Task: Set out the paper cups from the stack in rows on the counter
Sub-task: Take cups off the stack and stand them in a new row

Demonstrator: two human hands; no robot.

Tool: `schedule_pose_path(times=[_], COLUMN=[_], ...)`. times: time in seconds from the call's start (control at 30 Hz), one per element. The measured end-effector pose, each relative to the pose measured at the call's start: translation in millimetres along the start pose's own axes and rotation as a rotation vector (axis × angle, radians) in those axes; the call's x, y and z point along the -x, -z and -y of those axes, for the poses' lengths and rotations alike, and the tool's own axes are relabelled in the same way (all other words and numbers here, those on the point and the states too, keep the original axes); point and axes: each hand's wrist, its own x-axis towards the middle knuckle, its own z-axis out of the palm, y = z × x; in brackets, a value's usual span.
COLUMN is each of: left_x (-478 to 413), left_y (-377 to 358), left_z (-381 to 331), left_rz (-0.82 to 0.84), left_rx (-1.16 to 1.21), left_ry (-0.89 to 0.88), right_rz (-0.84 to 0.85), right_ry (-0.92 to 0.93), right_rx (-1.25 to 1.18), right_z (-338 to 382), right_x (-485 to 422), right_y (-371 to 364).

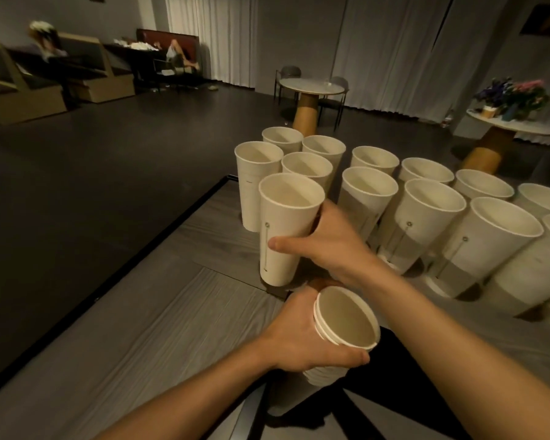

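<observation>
Cups point(429, 217) stand in rows on the counter point(159, 312), running right from its far left corner; the stack point(343, 328) sits nearest, the round tables point(311, 87) well behind the rows

A café or lounge — booth seats point(29, 87), round pedestal tables point(311, 87), flowers point(511, 95), long curtains point(213, 36).

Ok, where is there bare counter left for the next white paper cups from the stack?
Bare grey wood-grain counter lies left of and in front of the white paper cup held by the right hand, out to the counter's dark left edge. The left hand holds the nested cup stack. To the right, the standing cups are packed closely.
</observation>
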Motion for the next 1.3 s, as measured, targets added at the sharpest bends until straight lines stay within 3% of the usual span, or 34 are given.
schedule_pose_path(times=[0.33,0.57,0.7,0.9,1.07,1.3], left_x=[-1.0,-1.2,0.2,5.7,10.4,16.2], left_y=[1.4,1.0,1.0,-8.9,-20.1,-23.2], left_z=[9.5,8.0,5.3,11.6,7.7,3.5], left_rz=[0.017,-0.004,-0.024,-0.111,-0.164,-0.161], left_rx=[0.022,0.031,0.070,0.051,0.042,0.053], left_ry=[0.066,0.054,0.023,0.016,-0.005,-0.029], right_rz=[0.059,0.147,-0.073,0.108,0.004,0.033], right_ry=[0.022,-0.073,-0.056,-0.301,-0.256,-0.166], right_rx=[0.085,0.148,0.539,0.985,0.969,0.897], right_z=[4.4,20.2,26.4,11.1,2.9,0.3], right_x=[-42.2,-12.1,48.6,119.7,134.3,139.7], right_y=[-44.6,-25.9,6.7,8.0,14.2,22.6])
